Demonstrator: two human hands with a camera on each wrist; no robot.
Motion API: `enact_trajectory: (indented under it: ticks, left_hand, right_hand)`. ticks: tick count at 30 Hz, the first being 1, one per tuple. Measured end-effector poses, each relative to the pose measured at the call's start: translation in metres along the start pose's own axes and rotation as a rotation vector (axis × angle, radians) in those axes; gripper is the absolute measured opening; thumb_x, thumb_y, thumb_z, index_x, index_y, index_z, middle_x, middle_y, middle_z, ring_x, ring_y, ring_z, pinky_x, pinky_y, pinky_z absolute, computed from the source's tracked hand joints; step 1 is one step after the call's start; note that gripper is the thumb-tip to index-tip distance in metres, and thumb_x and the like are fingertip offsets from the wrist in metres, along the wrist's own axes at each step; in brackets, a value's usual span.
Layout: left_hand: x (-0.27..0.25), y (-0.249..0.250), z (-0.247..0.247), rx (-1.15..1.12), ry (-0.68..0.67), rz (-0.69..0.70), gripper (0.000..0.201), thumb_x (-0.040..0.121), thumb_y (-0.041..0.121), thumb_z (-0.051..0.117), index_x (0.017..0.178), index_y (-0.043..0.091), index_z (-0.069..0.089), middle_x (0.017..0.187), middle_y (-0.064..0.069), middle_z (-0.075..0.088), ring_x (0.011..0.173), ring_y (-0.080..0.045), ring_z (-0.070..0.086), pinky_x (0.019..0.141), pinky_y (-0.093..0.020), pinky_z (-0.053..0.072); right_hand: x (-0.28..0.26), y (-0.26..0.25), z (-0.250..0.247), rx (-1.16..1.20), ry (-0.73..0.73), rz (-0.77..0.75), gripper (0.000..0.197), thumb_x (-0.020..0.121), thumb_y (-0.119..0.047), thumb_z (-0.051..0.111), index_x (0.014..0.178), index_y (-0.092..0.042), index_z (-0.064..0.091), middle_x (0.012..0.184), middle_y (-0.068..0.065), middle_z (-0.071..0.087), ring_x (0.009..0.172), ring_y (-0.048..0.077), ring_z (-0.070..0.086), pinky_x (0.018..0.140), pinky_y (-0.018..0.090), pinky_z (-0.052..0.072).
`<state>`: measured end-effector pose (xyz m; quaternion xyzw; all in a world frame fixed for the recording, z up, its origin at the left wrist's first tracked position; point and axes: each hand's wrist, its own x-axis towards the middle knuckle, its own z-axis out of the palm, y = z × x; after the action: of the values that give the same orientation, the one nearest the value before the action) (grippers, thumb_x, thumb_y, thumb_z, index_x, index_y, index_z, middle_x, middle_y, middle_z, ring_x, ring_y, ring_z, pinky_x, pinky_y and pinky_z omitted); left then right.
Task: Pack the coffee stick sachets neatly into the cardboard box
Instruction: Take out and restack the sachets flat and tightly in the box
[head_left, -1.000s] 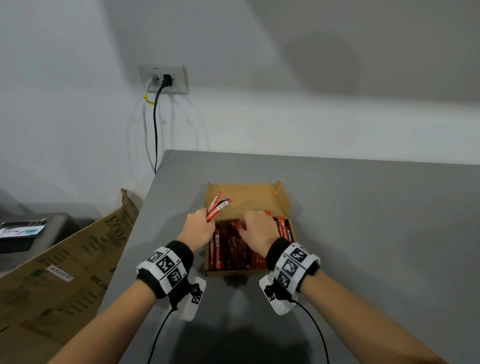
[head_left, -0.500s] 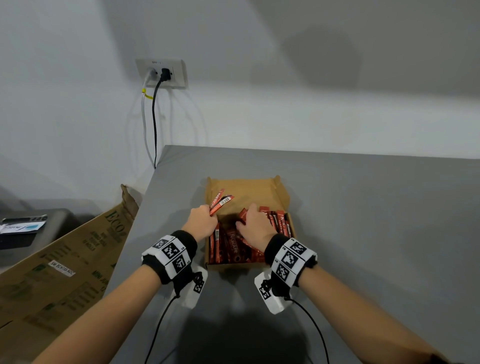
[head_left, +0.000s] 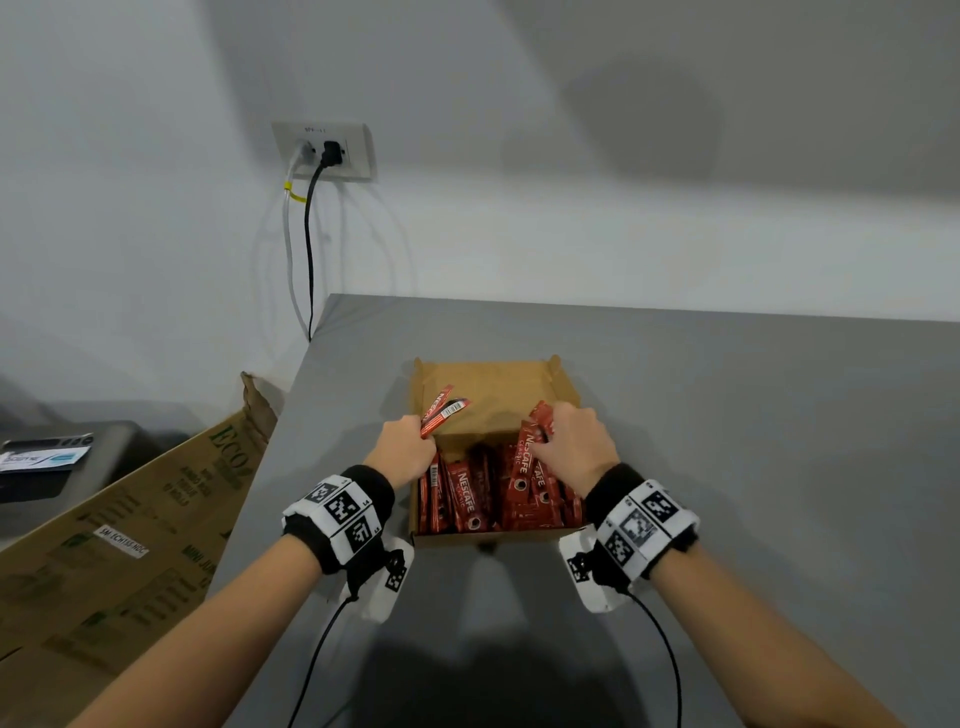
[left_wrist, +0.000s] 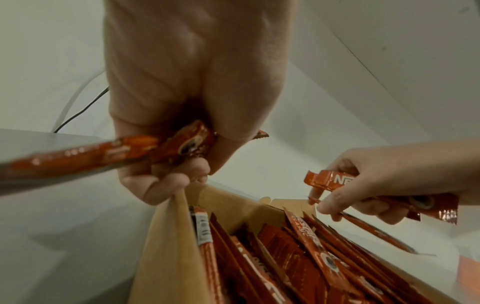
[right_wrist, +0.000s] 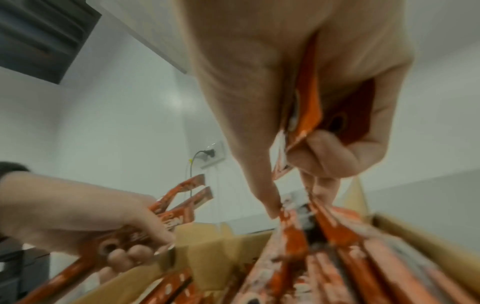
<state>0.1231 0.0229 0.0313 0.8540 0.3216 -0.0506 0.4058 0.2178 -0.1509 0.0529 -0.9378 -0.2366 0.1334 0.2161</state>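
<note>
Holding 2 sachets (head_left: 440, 414) clamped in your left hand (head_left: 402, 451), you must lay them near-to-far like the packed sachets (head_left: 470, 499); your right hand (head_left: 574, 451) pinches others over the cardboard box (head_left: 493, 384).

The left hand (left_wrist: 187, 98) grips sachets (left_wrist: 85, 158) at the box (left_wrist: 168, 246) wall; the right hand (left_wrist: 397, 176) pinches a sachet (left_wrist: 327, 181) over the packed sticks (left_wrist: 298, 257).
</note>
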Motion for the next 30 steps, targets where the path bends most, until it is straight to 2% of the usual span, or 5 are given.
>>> enact_trajectory:
  ticks: [7, 12, 20, 24, 30]
  left_hand:
    - [0.000, 0.000, 0.000, -0.007, -0.008, 0.007, 0.008, 0.096, 0.010, 0.042, 0.093, 0.005, 0.048, 0.076, -0.004, 0.052, 0.065, -0.015, 0.052, 0.056, -0.021, 0.044]
    - [0.001, 0.000, 0.000, -0.001, -0.015, 0.020, 0.009, 0.096, 0.011, 0.042, 0.094, 0.005, 0.050, 0.089, -0.013, 0.058, 0.074, -0.022, 0.056, 0.059, -0.022, 0.046]
    - [0.001, -0.002, 0.000, -0.018, -0.009, 0.020, 0.009, 0.096, 0.011, 0.043, 0.095, 0.005, 0.049, 0.091, -0.014, 0.058, 0.077, -0.023, 0.058, 0.060, -0.023, 0.047]
    - [0.003, -0.005, 0.001, -0.011, -0.012, 0.016, 0.012, 0.095, 0.011, 0.042, 0.095, 0.003, 0.051, 0.092, -0.016, 0.059, 0.076, -0.025, 0.058, 0.063, -0.028, 0.049]
    - [0.005, -0.005, 0.000, -0.011, 0.008, -0.013, 0.010, 0.094, 0.010, 0.042, 0.093, 0.003, 0.050, 0.079, -0.008, 0.053, 0.065, -0.019, 0.052, 0.054, -0.022, 0.043]
  right_hand:
    - [-0.004, 0.015, -0.001, 0.004, -0.002, 0.076, 0.028, 0.086, -0.020, 0.063, 0.070, -0.012, 0.041, 0.084, 0.011, 0.056, 0.087, 0.032, 0.062, 0.071, 0.035, 0.050]
    - [-0.002, 0.016, 0.001, -0.002, 0.005, 0.067, 0.021, 0.084, -0.019, 0.066, 0.085, -0.007, 0.049, 0.093, 0.014, 0.059, 0.088, 0.030, 0.061, 0.075, 0.036, 0.052]
    - [-0.007, 0.011, -0.008, -0.108, 0.024, 0.037, 0.026, 0.086, -0.025, 0.061, 0.081, -0.009, 0.042, 0.088, 0.009, 0.050, 0.085, 0.028, 0.056, 0.069, 0.033, 0.045]
    - [-0.020, -0.007, -0.009, -0.186, 0.118, -0.095, 0.019, 0.092, -0.028, 0.052, 0.096, -0.010, 0.053, 0.099, 0.004, 0.052, 0.096, 0.020, 0.052, 0.083, 0.032, 0.049]
    - [-0.033, -0.059, 0.036, -0.057, -0.162, -0.187, 0.025, 0.095, -0.023, 0.049, 0.108, -0.002, 0.053, 0.109, 0.014, 0.061, 0.098, 0.028, 0.061, 0.086, 0.037, 0.052]
